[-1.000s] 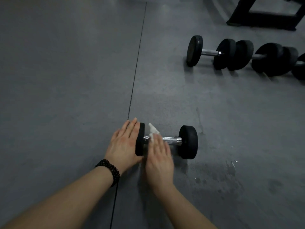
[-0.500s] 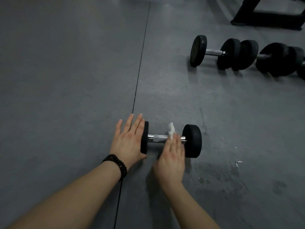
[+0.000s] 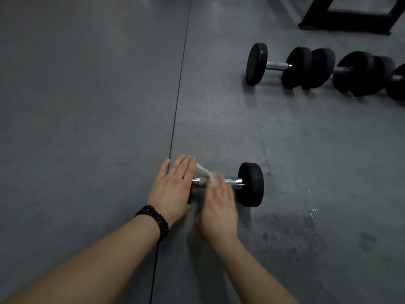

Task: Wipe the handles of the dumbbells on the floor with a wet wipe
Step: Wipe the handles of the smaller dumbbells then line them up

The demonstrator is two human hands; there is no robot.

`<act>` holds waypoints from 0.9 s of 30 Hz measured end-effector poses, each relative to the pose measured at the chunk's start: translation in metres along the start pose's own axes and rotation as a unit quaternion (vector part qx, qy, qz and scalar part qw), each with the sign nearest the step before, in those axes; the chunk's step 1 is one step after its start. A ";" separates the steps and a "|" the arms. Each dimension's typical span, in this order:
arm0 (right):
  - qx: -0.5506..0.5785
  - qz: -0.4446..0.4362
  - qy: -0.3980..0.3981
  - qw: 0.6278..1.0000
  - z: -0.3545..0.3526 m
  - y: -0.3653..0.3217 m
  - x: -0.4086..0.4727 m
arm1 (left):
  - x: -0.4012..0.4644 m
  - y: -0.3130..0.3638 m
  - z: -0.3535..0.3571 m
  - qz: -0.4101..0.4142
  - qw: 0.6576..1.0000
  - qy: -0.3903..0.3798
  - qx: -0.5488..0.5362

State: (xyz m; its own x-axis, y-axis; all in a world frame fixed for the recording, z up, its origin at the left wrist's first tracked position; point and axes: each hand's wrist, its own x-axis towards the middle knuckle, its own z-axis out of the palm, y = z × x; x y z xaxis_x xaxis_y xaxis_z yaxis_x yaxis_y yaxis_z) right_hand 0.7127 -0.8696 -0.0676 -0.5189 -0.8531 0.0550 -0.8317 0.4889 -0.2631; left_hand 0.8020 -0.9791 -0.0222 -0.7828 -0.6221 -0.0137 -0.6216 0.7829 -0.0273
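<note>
A small dumbbell (image 3: 251,184) with black round ends and a chrome handle (image 3: 233,182) lies on the grey floor in front of me. My left hand (image 3: 172,188) lies flat against its left end, fingers straight, and hides most of that end. My right hand (image 3: 219,204) is blurred and presses a white wet wipe (image 3: 202,171) onto the left half of the handle. A corner of the wipe sticks up beyond my fingers.
Three more dumbbells (image 3: 278,65) lie in a row at the upper right. The black foot of a rack (image 3: 346,20) stands behind them. A dark floor seam (image 3: 178,88) runs away from me. Wet marks (image 3: 285,224) show on the floor right of my hands.
My right hand slid the wipe left along the handle, from near the right end back toward the left end. My left hand stayed on the left end.
</note>
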 end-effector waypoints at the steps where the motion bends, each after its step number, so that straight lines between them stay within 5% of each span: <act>1: 0.001 0.049 0.017 0.999 -0.002 0.009 -0.002 | 0.000 0.002 0.000 -0.002 1.000 -0.010 -0.004; 3: 0.020 0.093 0.018 0.995 -0.005 0.010 -0.003 | 0.001 0.003 0.000 -0.012 1.000 -0.017 -0.009; 8: 0.005 -0.050 -0.025 0.998 0.005 -0.011 0.004 | 0.003 0.002 0.005 -0.030 0.999 0.007 -0.022; 13: 0.017 0.092 0.041 0.995 0.001 0.006 -0.003 | 0.003 0.003 0.002 -0.022 0.999 -0.015 -0.020; 17: 0.014 -0.069 0.003 0.998 0.018 -0.017 -0.006 | 0.001 0.001 0.007 -0.031 0.998 0.032 -0.046; 22: 0.002 0.130 0.039 0.991 0.005 0.008 -0.003 | 0.003 0.001 0.004 -0.023 0.999 -0.011 -0.028; 27: 0.021 -0.029 0.011 0.999 0.010 -0.013 -0.003 | 0.006 -0.001 0.006 -0.031 0.999 0.010 -0.029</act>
State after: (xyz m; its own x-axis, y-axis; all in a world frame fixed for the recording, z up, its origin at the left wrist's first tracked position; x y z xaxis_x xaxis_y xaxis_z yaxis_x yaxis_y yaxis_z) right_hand 0.7269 -0.8748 -0.0740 -0.4744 -0.8755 0.0917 -0.8518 0.4303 -0.2989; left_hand 0.7982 -0.9831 -0.0285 -0.7429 -0.6694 0.0068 -0.6689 0.7427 0.0311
